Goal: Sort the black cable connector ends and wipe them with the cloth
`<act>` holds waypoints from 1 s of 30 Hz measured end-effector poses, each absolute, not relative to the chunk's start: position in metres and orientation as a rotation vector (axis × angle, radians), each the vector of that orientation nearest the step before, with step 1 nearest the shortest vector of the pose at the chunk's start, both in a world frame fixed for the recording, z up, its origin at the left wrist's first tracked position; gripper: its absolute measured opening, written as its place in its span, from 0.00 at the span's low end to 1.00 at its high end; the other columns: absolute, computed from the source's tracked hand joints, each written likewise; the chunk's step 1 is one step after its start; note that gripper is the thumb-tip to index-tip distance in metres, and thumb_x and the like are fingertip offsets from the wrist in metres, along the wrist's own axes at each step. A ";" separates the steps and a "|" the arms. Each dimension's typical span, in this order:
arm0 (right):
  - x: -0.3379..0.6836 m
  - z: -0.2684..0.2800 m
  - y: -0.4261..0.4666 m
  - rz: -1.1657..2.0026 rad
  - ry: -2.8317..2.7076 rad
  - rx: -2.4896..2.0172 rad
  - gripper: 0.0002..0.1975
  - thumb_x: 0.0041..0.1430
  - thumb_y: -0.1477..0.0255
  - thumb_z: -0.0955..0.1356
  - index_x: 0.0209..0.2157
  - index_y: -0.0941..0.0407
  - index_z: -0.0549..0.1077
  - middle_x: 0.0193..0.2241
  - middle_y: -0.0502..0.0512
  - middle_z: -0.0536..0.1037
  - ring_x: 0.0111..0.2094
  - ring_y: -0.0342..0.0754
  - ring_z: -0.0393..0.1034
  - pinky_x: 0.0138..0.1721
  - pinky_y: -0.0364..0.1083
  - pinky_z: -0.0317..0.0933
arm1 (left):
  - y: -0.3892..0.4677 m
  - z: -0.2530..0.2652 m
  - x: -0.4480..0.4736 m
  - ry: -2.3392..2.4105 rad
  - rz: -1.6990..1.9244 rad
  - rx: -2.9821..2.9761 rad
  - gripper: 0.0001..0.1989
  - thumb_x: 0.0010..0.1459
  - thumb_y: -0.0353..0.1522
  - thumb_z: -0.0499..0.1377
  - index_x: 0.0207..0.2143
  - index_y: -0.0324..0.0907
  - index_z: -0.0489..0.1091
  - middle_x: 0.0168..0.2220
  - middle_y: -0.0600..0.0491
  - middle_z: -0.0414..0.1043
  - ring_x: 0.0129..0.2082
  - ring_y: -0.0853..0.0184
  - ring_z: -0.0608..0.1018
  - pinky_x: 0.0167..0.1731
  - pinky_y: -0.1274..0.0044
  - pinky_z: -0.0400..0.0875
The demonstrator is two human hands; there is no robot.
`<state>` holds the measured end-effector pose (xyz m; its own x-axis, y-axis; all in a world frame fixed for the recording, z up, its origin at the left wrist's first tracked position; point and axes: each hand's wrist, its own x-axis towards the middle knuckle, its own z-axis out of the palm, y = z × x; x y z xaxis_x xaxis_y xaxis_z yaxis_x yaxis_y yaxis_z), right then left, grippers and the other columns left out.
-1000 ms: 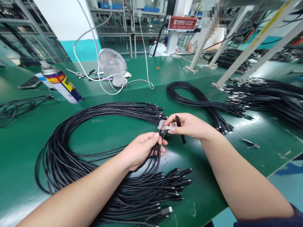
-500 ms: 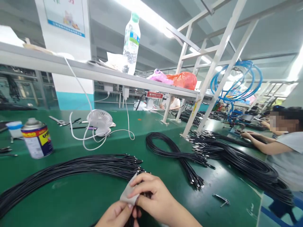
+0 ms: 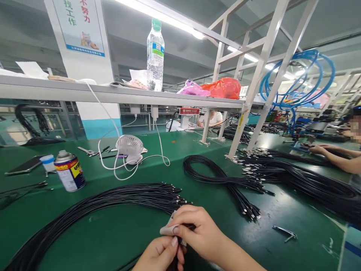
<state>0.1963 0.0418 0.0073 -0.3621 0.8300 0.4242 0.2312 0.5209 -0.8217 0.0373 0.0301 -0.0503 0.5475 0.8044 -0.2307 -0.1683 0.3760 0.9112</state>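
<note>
Cables (image 3: 174,264) in the left hand (image 3: 160,254) could slip askew if its pinch slackens. Its thumb and fingers are together on them; the right hand (image 3: 199,234) clamps a white strip (image 3: 167,229) between fingertips just above. Beyond those fingertips, a curved cable bundle (image 3: 113,198) lies on the green table (image 3: 113,233).

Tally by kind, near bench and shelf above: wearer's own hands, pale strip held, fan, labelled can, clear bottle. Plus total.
Hands: 2 (left hand, right hand)
Pale strip: 1, partly hidden
White fan: 1
Labelled can: 1
Clear bottle: 1
Total: 6
</note>
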 end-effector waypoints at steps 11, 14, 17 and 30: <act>0.218 0.020 0.039 1.131 -1.978 -0.828 0.06 0.55 0.70 0.73 0.28 0.57 0.81 0.40 0.54 0.65 0.27 0.35 0.61 0.26 0.40 0.60 | 0.017 -0.017 0.037 0.835 0.817 0.808 0.16 0.52 0.42 0.65 0.24 0.41 0.67 0.20 0.55 0.69 0.21 0.72 0.68 0.25 0.79 0.60; 0.222 0.024 0.040 1.133 -2.042 -0.803 0.06 0.55 0.71 0.72 0.28 0.58 0.80 0.44 0.58 0.67 0.35 0.42 0.67 0.30 0.40 0.62 | 0.016 -0.012 0.037 0.836 0.818 0.796 0.15 0.54 0.42 0.64 0.25 0.40 0.68 0.21 0.55 0.69 0.22 0.73 0.68 0.27 0.79 0.61; 0.228 0.023 0.043 1.118 -2.054 -0.740 0.05 0.55 0.73 0.71 0.34 0.57 0.80 0.45 0.59 0.71 0.34 0.41 0.68 0.28 0.39 0.61 | 0.016 -0.014 0.037 0.830 0.802 0.796 0.18 0.50 0.44 0.66 0.26 0.39 0.69 0.22 0.55 0.69 0.23 0.72 0.69 0.28 0.78 0.62; 0.215 0.010 0.048 1.096 -1.996 -0.922 0.08 0.56 0.68 0.71 0.27 0.58 0.74 0.24 0.48 0.70 0.24 0.39 0.60 0.25 0.40 0.55 | 0.016 -0.018 0.037 0.803 0.705 0.987 0.23 0.50 0.50 0.64 0.24 0.37 0.70 0.22 0.55 0.68 0.24 0.72 0.68 0.31 0.78 0.63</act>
